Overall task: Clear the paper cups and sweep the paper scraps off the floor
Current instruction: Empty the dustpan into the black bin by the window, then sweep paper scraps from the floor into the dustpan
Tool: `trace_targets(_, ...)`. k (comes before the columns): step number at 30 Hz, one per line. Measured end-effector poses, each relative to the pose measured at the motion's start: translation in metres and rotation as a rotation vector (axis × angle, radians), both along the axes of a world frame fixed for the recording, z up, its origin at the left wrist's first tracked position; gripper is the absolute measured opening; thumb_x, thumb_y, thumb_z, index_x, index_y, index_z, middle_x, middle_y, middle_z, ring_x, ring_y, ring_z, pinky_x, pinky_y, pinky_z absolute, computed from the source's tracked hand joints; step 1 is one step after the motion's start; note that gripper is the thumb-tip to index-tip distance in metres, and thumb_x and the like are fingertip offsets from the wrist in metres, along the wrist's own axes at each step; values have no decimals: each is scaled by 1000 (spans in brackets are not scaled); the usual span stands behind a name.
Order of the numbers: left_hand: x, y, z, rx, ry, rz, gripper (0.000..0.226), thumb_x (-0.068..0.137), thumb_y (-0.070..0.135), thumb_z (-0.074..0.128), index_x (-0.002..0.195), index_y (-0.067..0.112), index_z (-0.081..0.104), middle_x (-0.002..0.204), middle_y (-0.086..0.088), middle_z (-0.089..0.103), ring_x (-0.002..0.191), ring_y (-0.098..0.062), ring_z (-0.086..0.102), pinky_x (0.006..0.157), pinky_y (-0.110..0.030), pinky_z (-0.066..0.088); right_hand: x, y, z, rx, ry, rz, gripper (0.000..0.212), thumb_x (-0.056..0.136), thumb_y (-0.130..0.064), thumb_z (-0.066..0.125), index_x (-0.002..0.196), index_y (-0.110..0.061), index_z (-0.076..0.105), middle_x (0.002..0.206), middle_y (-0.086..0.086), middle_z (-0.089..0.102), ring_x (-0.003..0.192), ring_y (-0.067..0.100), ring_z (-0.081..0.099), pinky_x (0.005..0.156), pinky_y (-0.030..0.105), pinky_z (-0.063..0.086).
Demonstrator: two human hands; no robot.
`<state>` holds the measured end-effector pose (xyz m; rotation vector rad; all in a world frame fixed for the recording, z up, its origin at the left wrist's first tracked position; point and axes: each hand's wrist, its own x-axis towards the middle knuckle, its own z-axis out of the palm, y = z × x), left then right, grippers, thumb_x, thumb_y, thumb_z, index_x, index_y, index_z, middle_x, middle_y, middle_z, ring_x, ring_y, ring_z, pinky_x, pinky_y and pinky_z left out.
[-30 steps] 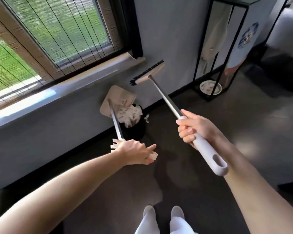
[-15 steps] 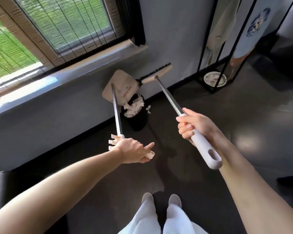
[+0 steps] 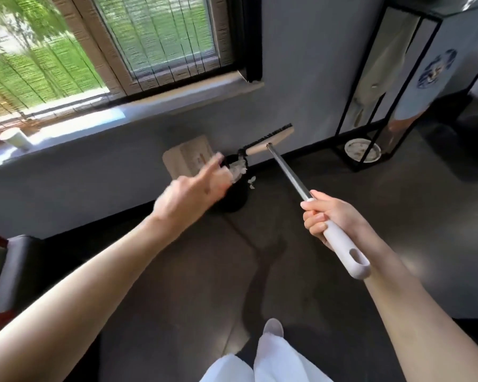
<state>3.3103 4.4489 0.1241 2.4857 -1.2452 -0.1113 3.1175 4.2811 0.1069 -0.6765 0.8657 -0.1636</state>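
Observation:
My right hand (image 3: 327, 216) grips the white grip of a broom (image 3: 287, 173); its brush head rests against the wall above a black bin (image 3: 233, 198). White paper scraps (image 3: 238, 169) fill the bin's top, and one scrap (image 3: 251, 182) lies on the floor beside it. The beige dustpan (image 3: 188, 158) leans at the wall behind the bin. My left hand (image 3: 193, 190) is blurred in front of the dustpan with fingers stretched out; no handle shows in it. A white paper cup (image 3: 14, 139) stands on the window sill (image 3: 149, 104) at far left.
A black metal frame stand (image 3: 389, 86) stands at the right wall with a round plate (image 3: 362, 151) at its base. A dark seat (image 3: 11, 271) is at the left edge. My feet and white trousers (image 3: 273, 354) are at the bottom.
My left hand has left the dustpan handle and swung up and right with fingers spread. The view has shifted, bringing the paper cup on the sill into sight. The right hand keeps the broom.

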Motion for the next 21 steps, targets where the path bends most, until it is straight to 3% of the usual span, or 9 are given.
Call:
trace_targets(3, 8, 45, 23, -419, 191, 260, 60, 92, 51, 50, 145, 47, 22, 109, -14, 64, 85, -28, 65, 74, -38, 56, -16, 28, -2, -46, 56, 45, 65, 97, 4, 43, 152, -22, 21, 65, 2, 31, 31, 1, 35, 28, 12, 30)
trace_targets(5, 5, 78, 23, -532, 208, 347, 65, 93, 43, 54, 147, 46, 18, 114, -10, 64, 91, -20, 63, 79, -28, 50, -28, 52, -5, -78, 98, 87, 66, 97, 5, 43, 152, -22, 20, 64, 2, 31, 30, 1, 35, 28, 12, 30)
trace_targets(7, -5, 110, 13, -513, 213, 399, 70, 93, 31, 59, 148, 43, 18, 134, -6, 56, 115, -17, 57, 93, -15, 37, -40, 78, -12, -89, 149, 142, 66, 96, 5, 44, 152, -23, 20, 61, 3, 33, 29, 1, 35, 27, 13, 30)
trace_targets(10, -33, 161, -25, -445, 247, 512, 65, 95, 12, 54, 149, 34, 25, 142, 0, 48, 129, -12, 45, 93, -2, 24, -55, 115, -26, -89, 241, 246, 66, 95, 6, 46, 150, -23, 24, 48, 3, 40, 28, 3, 37, 27, 14, 30)
trace_targets(14, -92, 235, -80, -441, 374, 650, 62, 94, 8, 50, 147, 32, 30, 136, -2, 54, 128, -16, 49, 106, -23, 35, -74, 164, -43, -53, 326, 404, 63, 96, 7, 43, 149, -22, 23, 51, 3, 37, 27, 3, 36, 27, 13, 30)
trace_targets(17, -154, 288, -100, -445, 400, 834, 61, 94, 6, 51, 147, 28, 32, 135, -1, 56, 127, -18, 50, 105, -23, 34, -92, 203, -59, -31, 351, 567, 58, 96, 9, 40, 144, -21, 27, 49, 2, 35, 26, 3, 35, 28, 11, 29)
trace_targets(21, -253, 354, -116, -453, 416, 1069, 62, 94, 9, 51, 147, 34, 30, 137, 1, 54, 128, -17, 49, 105, -22, 32, -128, 255, -90, -31, 376, 891, 37, 96, 10, 39, 112, -23, 38, 43, 1, 35, 25, 3, 34, 27, 11, 28)
